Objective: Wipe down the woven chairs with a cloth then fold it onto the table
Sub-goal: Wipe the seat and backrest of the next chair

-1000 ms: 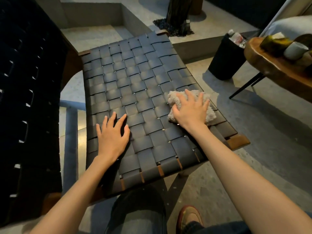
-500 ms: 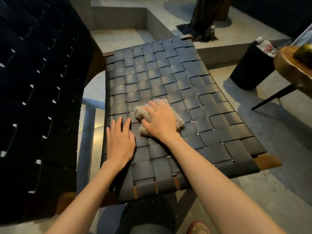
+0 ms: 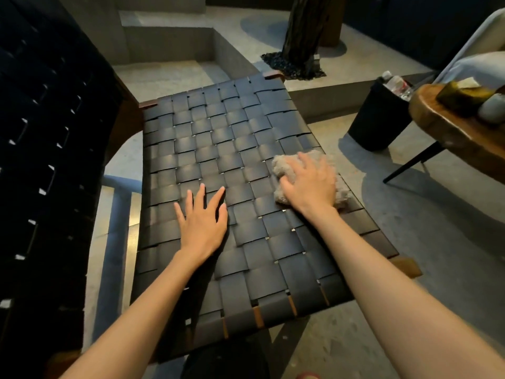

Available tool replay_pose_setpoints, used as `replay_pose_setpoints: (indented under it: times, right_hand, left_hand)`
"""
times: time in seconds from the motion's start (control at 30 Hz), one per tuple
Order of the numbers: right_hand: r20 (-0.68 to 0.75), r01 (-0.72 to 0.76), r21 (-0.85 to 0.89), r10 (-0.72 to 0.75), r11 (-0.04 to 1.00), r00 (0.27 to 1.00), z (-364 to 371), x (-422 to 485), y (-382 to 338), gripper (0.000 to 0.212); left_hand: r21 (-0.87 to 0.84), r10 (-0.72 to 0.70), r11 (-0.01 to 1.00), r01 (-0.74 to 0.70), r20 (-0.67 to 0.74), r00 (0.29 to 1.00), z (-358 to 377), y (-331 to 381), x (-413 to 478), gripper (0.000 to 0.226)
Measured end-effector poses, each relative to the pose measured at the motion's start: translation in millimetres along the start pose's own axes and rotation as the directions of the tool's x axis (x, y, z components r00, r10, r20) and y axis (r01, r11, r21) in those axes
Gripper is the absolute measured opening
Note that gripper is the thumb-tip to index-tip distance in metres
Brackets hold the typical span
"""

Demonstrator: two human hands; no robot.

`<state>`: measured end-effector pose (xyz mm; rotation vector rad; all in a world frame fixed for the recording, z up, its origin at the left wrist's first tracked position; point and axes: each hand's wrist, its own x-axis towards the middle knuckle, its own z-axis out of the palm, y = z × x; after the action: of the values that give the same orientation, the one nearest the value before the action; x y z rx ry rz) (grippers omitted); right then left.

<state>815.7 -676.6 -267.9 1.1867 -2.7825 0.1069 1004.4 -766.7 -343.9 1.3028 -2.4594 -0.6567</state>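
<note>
**Cloth pinned under the right palm, hard by the seat's right rim**

The fluffy beige cloth (image 3: 282,165) lay bunched on the dark woven-strap chair seat (image 3: 218,138). The right hand (image 3: 308,184) was pressed flat on top of it, fingers loosely spread and covering its middle. Tufts showed past the fingertips, beside the thumb and by the wrist. The left hand (image 3: 203,222) rested palm-down on bare weave with fingers fanned, well apart from the cloth, on the seat's left half.

The cloth sat just beside the seat's right rim, with grey floor beyond it. A wide run of uncovered straps lay to its left and on toward the far end.

Off to the right stood a round black bin (image 3: 374,124) and the thick brown wooden worktop (image 3: 437,127), which was cut off by the frame. The black woven back of a second chair (image 3: 41,132) filled the left side in deep shade and was hard to read. How the cloth was folded under the palm couldn't be made out.
</note>
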Motion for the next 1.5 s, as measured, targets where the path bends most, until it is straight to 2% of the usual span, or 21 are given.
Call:
replay_pose_setpoints:
  times: [0.13, 0.23, 0.3, 0.37, 0.43, 0.53, 0.6, 0.77, 0.93, 1.03, 1.1, 1.2, 1.27, 1.37, 1.5]
  right_hand:
    - [0.090, 0.264, 0.021, -0.264, 0.964, 0.960, 19, -8, -59, 0.055]
    - [0.126, 0.346, 0.104, -0.358, 0.932, 0.925, 28, -17, -85, 0.055]
    - [0.119, 0.365, 0.113, -0.377, 0.924, 0.918, 26, -13, -79, 0.054]
    - [0.082, 0.351, 0.057, -0.355, 0.935, 0.931, 19, -4, -57, 0.055]
    - [0.030, 0.239, 0.000, -0.239, 0.971, 0.971, 8, 10, -24, 0.054]
    - [0.011, 0.029, 0.017, -0.029, 0.999, 1.000, -6, 30, 23, 0.054]
    - [0.013, -0.018, 0.050, 0.017, 0.999, 1.000, -7, 39, 34, 0.052]
    - [-0.049, -0.010, 0.064, 0.013, 0.998, 0.999, 5, 69, 18, 0.052]
    - [-0.050, 0.014, 0.031, -0.012, 0.999, 0.999, 16, 86, -2, 0.052]
    - [0.004, 0.186, -0.008, -0.186, 0.983, 0.983, 27, 75, -35, 0.057]
    - [0.074, 0.336, 0.024, -0.337, 0.941, 0.939, 37, 61, -70, 0.057]
    - [0.114, 0.408, 0.141, -0.424, 0.902, 0.899, 43, 44, -102, 0.055]
    - [0.107, 0.405, 0.150, -0.422, 0.902, 0.900, 39, 43, -96, 0.056]
    - [0.066, 0.361, 0.068, -0.365, 0.930, 0.929, 29, 51, -66, 0.057]
    - [-0.003, 0.167, 0.017, -0.167, 0.986, 0.986, 12, 62, -9, 0.057]
  left_hand:
    - [-0.001, -0.015, 1.000, 0.015, -0.033, 0.999, 2, -1, -1, 0.051]
    - [0.017, -0.022, 1.000, 0.023, -0.045, 0.999, 3, -1, 1, 0.051]
    - [0.013, -0.029, 0.999, 0.030, -0.042, 0.999, 4, -2, 1, 0.052]
    - [0.019, -0.031, 0.999, 0.032, -0.019, 0.999, 4, -2, 2, 0.052]
    - [0.019, -0.035, 0.999, 0.035, -0.001, 0.999, 4, -1, 7, 0.051]
    - [0.017, -0.053, 0.998, 0.053, 0.004, 0.999, 3, 5, 19, 0.050]
    - [0.036, -0.061, 0.997, 0.061, 0.003, 0.998, 4, 10, 27, 0.049]
    - [0.048, -0.076, 0.996, 0.078, -0.040, 0.996, 8, 14, 37, 0.047]
    - [0.046, -0.070, 0.996, 0.075, -0.099, 0.993, 11, 12, 35, 0.048]
    - [0.034, -0.074, 0.996, 0.079, -0.126, 0.989, 12, 13, 35, 0.048]
    - [0.027, -0.080, 0.996, 0.085, -0.143, 0.986, 12, 12, 34, 0.049]
    - [0.037, -0.070, 0.996, 0.077, -0.153, 0.986, 12, 9, 32, 0.049]
    - [0.019, -0.065, 0.997, 0.069, -0.153, 0.986, 11, 8, 31, 0.049]
    - [-0.014, -0.073, 0.997, 0.071, -0.153, 0.986, 8, 9, 30, 0.049]
    - [-0.033, -0.071, 0.997, 0.068, -0.131, 0.989, 6, 9, 30, 0.049]
